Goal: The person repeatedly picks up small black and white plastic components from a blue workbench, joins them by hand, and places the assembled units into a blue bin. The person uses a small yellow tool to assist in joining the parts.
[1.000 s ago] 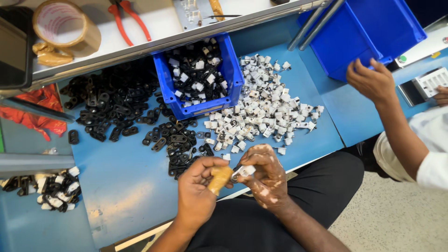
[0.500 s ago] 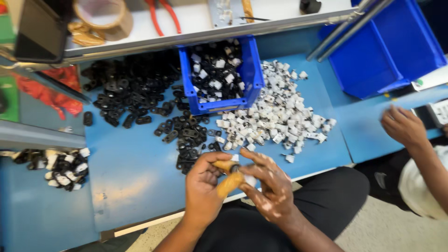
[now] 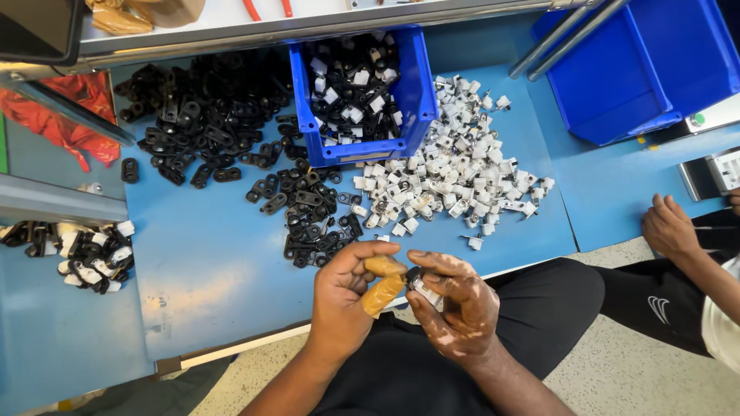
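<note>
While pressed together, both hands (image 3: 408, 296) on one small clip (image 3: 420, 283).

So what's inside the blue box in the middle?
The blue box holds a jumble of small black and white plastic pieces. They cover the bottom, and the shelf hides its back edge.

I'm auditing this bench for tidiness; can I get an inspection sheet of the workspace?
Surface: blue table, parts loose on it.
Job's things: small black-and-white part pinched between both hands.
Clutter: black clips pile; white clips pile; blue bin of mixed pieces; red cloth.
Hands: left hand, taped fingers; right hand.
Cables: nothing seen.
Surroundings: another person's hand; second blue bin.
</note>
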